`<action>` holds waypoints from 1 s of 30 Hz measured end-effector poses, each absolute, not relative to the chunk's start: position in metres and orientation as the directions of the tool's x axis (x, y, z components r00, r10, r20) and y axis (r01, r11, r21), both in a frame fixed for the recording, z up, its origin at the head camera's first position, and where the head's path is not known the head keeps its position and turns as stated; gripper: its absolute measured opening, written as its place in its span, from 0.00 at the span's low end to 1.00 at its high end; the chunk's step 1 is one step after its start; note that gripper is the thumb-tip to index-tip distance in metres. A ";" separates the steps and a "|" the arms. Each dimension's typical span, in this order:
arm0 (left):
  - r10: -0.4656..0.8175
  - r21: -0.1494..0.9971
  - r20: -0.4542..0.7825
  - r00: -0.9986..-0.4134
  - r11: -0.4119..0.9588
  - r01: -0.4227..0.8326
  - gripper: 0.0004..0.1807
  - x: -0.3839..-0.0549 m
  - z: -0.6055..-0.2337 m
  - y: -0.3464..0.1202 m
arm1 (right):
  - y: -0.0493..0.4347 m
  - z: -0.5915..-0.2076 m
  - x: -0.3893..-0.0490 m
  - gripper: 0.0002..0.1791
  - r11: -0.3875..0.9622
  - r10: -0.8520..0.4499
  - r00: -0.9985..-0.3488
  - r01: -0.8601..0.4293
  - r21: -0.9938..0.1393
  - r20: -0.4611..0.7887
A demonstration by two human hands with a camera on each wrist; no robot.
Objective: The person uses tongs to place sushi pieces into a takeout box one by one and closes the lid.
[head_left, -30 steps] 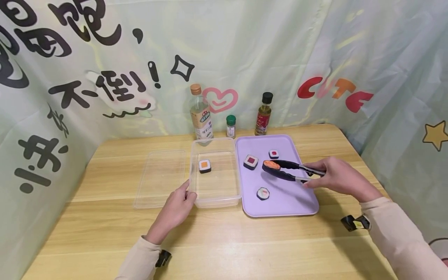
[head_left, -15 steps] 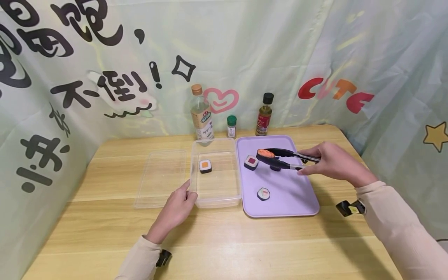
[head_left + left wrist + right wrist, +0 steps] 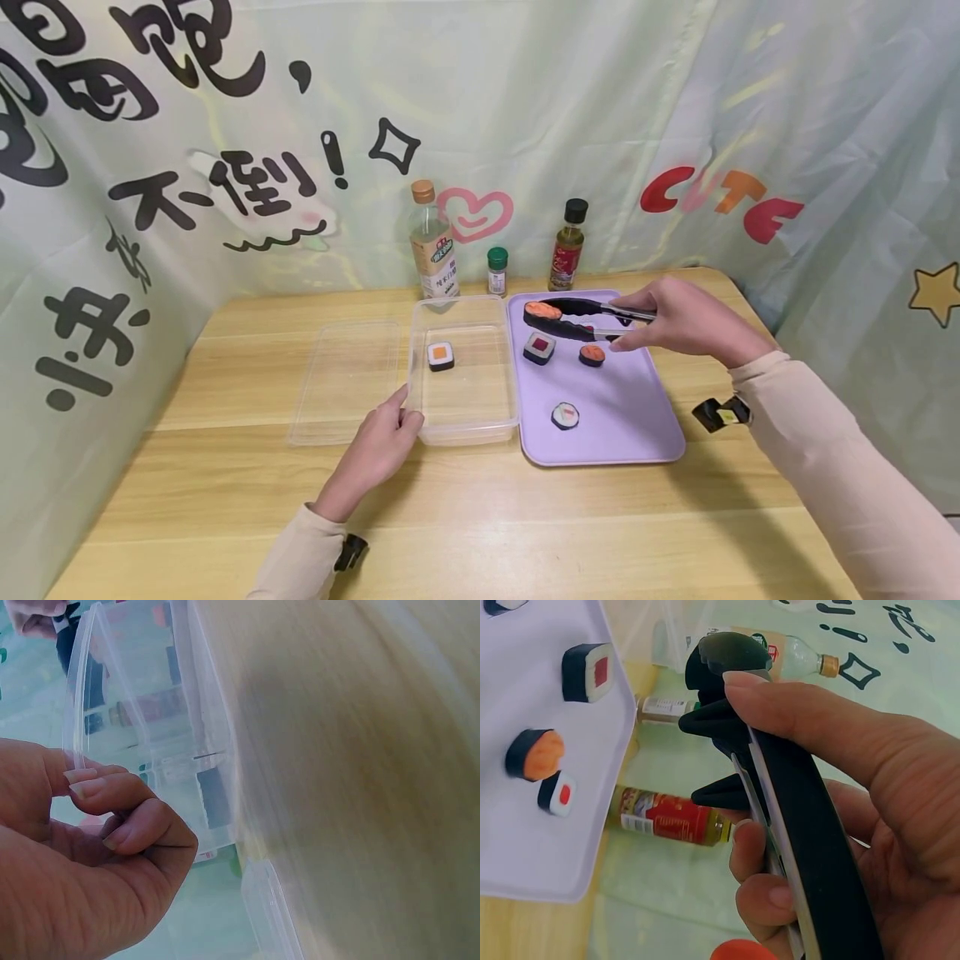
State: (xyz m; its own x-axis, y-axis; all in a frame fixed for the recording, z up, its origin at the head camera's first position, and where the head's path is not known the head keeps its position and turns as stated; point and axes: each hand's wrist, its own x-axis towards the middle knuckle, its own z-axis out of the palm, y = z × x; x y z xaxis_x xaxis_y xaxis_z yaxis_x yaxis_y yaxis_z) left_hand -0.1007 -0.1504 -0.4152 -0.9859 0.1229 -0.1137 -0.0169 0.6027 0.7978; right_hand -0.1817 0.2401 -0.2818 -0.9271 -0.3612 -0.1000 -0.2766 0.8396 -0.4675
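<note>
With our left hand [image 3: 378, 442], we're pinching the clear container [image 3: 468, 434] by its rim. Beyond, our right hand [image 3: 678, 325] is gripping tongs [image 3: 573, 331], holding orange-topped sushi [image 3: 542, 312] over the purple tray [image 3: 622, 408]. We're apparently packing; the next move is likely calling for carrying leftward.

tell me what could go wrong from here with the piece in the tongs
The orange-topped piece is held near the tips of the tongs, so it might slip. If dropped, it could knock the dark-red-centred roll close by. The tongs could also clip the rim of the container if carried across too low.
</note>
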 end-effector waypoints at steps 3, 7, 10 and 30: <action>0.122 0.796 -0.114 -0.986 0.605 -0.017 0.33 -0.101 -0.414 -0.150 | 0.232 -0.279 -0.187 0.37 0.839 -0.369 -0.924 -0.284 -0.464 -0.102; 0.122 0.794 -0.110 -0.986 0.608 -0.014 0.33 -0.101 -0.414 -0.150 | 0.221 -0.277 -0.193 0.37 0.832 -0.382 -0.919 -0.293 -0.471 -0.102; 0.122 0.794 -0.112 -0.986 0.608 -0.015 0.33 -0.101 -0.414 -0.150 | 0.213 -0.277 -0.198 0.37 0.824 -0.390 -0.914 -0.294 -0.485 -0.109; 0.132 0.796 -0.095 -0.987 0.605 0.004 0.33 -0.101 -0.415 -0.150 | 0.156 -0.284 -0.229 0.33 0.818 -0.447 -0.881 -0.334 -0.469 -0.152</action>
State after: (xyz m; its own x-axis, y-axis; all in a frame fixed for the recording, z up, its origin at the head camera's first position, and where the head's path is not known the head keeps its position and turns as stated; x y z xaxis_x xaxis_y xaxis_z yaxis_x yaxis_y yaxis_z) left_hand -0.1005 -0.1500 -0.4153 -0.9867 0.1319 -0.0949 0.0043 0.6051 0.7961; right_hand -0.2291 0.1556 -0.2841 -0.8814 -0.4471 -0.1524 -0.3338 0.8178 -0.4688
